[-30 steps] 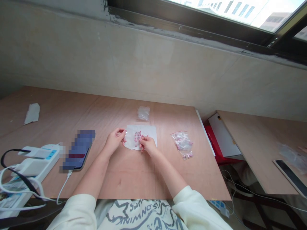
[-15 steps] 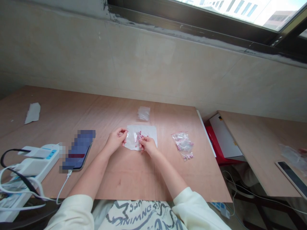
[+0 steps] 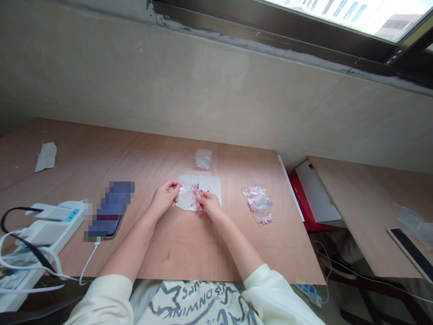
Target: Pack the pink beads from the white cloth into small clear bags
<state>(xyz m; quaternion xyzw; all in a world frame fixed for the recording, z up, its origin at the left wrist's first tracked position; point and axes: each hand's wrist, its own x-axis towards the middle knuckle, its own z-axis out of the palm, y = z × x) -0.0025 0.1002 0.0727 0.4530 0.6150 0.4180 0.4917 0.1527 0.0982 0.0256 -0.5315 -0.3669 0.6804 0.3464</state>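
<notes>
Wall point(image 3: 203, 90): pale and unfinished, filling most of the upper frame.
Wooden table point(image 3: 189, 248): broad, plain-topped, across the centre and left of the frame.
Power strip point(image 3: 50, 239): lower left, crowded with plugs and cables.
Phone point(image 3: 110, 207): left of centre, screen pixelated, a white cable at its near end.
White sheet point(image 3: 214, 181): flat on the table, at the centre of the frame.
Pink-flecked bag point(image 3: 257, 205): clear plastic, right of centre, well apart from the sheet.
Left hand point(image 3: 166, 195): at the sheet's left edge, fingers curled, thumb brought near the forefinger. The grip looks narrow; I cannot tell whether it is closed or holds anything.
Right hand point(image 3: 208, 204): over the sheet's lower right, thumb and forefinger pointing left. The grip looks narrow too; whether a piece is pinched, I cannot tell.
Clear packets point(image 3: 203, 159): a small stack just above the sheet, in the middle of the frame.
Pink pieces point(image 3: 194, 193): tiny, loosely heaped mid-sheet, beside the right fingertips. Step in hand, as I judge it: picking through them. The next move calls for a fine pinch and a light touch, since loose pieces could scatter.
</notes>
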